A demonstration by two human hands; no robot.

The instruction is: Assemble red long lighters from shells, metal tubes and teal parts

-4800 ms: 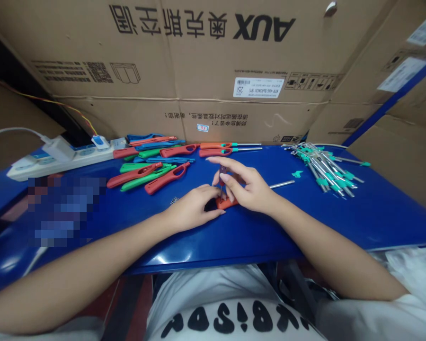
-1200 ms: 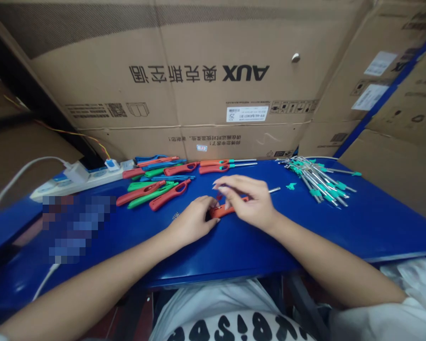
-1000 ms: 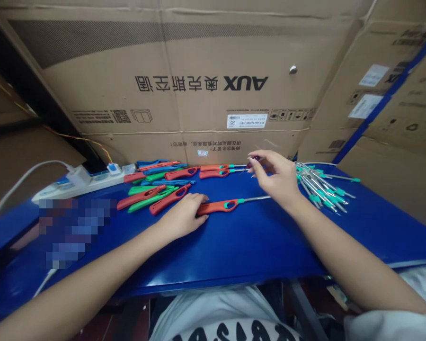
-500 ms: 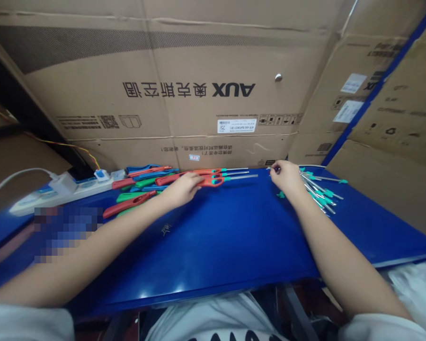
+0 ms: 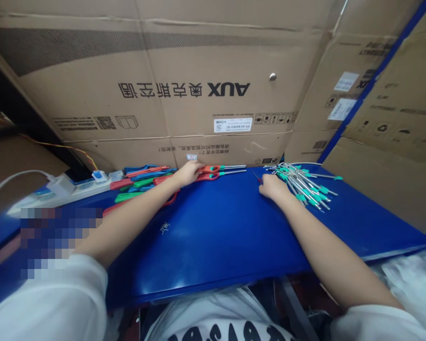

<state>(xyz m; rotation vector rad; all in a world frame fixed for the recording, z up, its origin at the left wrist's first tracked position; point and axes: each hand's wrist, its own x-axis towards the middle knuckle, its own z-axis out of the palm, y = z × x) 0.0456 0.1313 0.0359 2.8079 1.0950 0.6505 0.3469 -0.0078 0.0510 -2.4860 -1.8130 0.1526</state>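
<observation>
My left hand (image 5: 189,173) is closed at the near ends of two red long-nosed lighters (image 5: 208,177), whose metal tubes point right. Its fingertips are on the farther lighter; part of the grip is hidden. Under and left of my forearm lie more lighter bodies in red, green and blue. My right hand (image 5: 274,186) is pinched on a thin dark piece with a red part (image 5: 258,178), too small to name, held just above the table. Right behind that hand is a pile of metal lighter tubes with green plastic ends (image 5: 310,185).
A white power strip (image 5: 87,190) with plugs and cables stands at the left back of the blue table (image 5: 213,241). Cardboard panels (image 5: 184,57) wall in the back and right. A clear plastic bag (image 5: 412,279) is at the right edge.
My left hand has shifted slightly back from the nearest red lighter, which no longer lies beside the other two. My right hand has come left and nearer, away from the tubes, with the thin piece.
</observation>
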